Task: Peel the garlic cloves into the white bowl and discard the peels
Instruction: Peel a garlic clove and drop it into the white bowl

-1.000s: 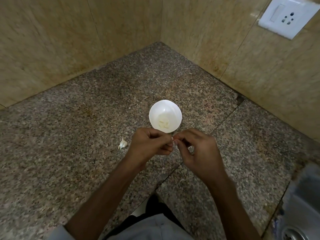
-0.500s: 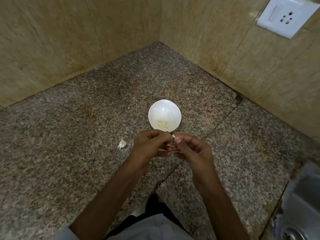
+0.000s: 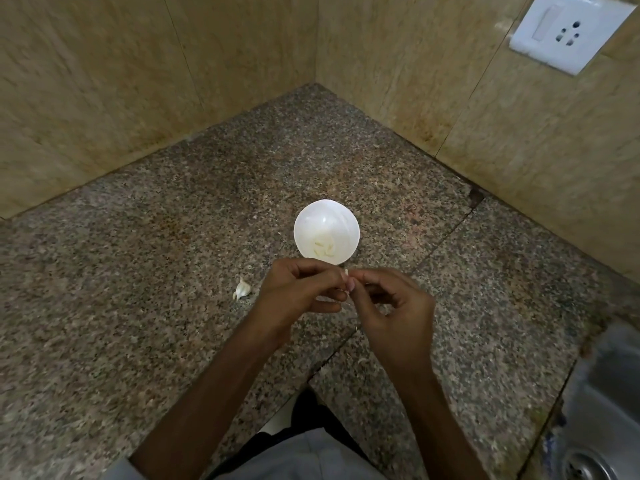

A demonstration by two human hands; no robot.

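A small white bowl stands on the granite counter and holds several peeled garlic cloves. Just in front of it my left hand pinches a garlic clove, most of it hidden by the fingers. My right hand meets it fingertip to fingertip, thumb and forefinger on the clove's skin. A thin strip of peel shows between the two hands. One unpeeled clove lies on the counter to the left of my left hand.
Tiled walls meet in a corner behind the bowl. A white switch and socket plate is on the right wall. A steel sink with a drain sits at the lower right. Small peel scraps lie on the counter near my right wrist.
My right hand has shifted slightly, drawing back and returning to the clove, still picking at the skin. The left hand, bowl and loose clove stay where they were.
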